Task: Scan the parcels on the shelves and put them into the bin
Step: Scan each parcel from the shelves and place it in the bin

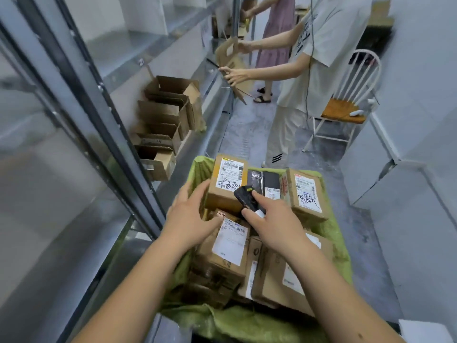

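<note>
Labelled brown cardboard parcels (pixel 231 246) piled in green-lined bin (pixel 331 233)

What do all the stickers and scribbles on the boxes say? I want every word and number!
Box under the left hand: white label with barcode and big black handwriting; too blurred to read.
Right-hand box: label with blue handwriting; unreadable.
Nearer box: barcode label, print too small to read.
Black parcel: small white label, unreadable.
Scanner in the right hand: no readable text.
</note>
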The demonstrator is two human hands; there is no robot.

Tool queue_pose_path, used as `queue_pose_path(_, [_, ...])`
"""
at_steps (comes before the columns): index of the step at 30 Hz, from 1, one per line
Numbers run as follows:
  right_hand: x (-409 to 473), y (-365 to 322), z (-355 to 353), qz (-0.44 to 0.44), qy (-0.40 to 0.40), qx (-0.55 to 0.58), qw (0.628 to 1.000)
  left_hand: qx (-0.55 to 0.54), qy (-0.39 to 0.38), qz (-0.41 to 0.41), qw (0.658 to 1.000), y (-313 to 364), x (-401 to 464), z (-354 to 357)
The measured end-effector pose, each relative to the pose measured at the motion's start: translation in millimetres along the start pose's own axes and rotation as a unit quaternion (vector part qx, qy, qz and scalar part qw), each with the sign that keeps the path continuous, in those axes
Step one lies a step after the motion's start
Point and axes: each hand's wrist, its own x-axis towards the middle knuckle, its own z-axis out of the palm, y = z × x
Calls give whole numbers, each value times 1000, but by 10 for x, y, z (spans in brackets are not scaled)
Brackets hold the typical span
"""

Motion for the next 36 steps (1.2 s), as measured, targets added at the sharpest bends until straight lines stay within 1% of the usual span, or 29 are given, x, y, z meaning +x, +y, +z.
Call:
queue_pose_path(5, [-311, 133, -96, -110, -70, -2, 992, 67, 91, -75, 991, 189, -943, 94])
queue_pose_path(9, [-695, 226, -50, -197, -124, 14, 972, 109, 156, -156, 969, 390, -1740, 316])
queue_pose_path(11, [-954, 261, 8, -230, -153, 2, 961, 132, 166, -197, 957, 481, -2162, 430])
queue_pose_path(14, [-1364, 287, 88, -275, -200, -18, 940, 135, 178, -261, 939, 579, -2780, 552])
queue_pose_path(17, [-1702, 209, 239, -333, -236, -37, 912, 126, 191, -328, 917, 611, -3342, 595])
queue_pose_path(19, [-1969, 87, 348, -371, -258, -45, 891, 115, 213, -361, 901, 639, -3722, 609])
queue_pose_path(21, [-2272, -66, 442, -409, -275, -54, 869, 125, 234, -393, 881, 674, -4111, 602])
queue_pose_path(27, [-3394, -510, 655, -515, -300, -68, 800, 160, 297, -489, 805, 703, -5491, 556])
queue_pose_path(30, [-4109, -679, 780, -540, -332, -45, 772, 167, 326, -520, 772, 741, -6303, 556])
queue_pose_path(33, [-4954, -875, 895, -573, -378, 1, 727, 184, 347, -548, 738, 786, -7195, 517])
queue_pose_path(36, [-5784, -1097, 973, -600, -392, 13, 697, 219, 360, -568, 707, 871, -8082, 424])
